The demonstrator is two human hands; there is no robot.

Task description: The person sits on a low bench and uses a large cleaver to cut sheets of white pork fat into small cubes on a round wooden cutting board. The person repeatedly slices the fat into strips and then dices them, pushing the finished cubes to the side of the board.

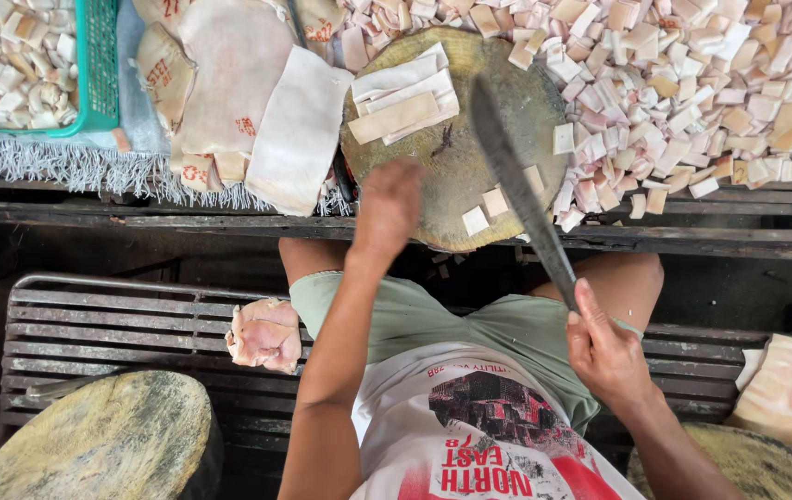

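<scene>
Green basket (pixel 98 65) top left, full of pale cut squares, cut off by frame. Slabs (pixel 229 83) with red stamps beside it. Left hand (pixel 387 206) on round chopping block (pixel 456 167), fingers hidden, grip unclear; stacked strips (pixel 403 97) just beyond. Right hand (pixel 604 352) clamped on cleaver (pixel 516 190). Cut pieces (pixel 692 83) heaped right.

Setting: meat-cutting stall or market prep area. Evidence: round wooden chopping block (pixel 456 139) at bench's near edge, heap of diced pale skin pieces (pixel 692 83) toward far right corner, green plastic basket (pixel 100 74) at far left corner, slatted bench (pixel 118 333) below.
</scene>
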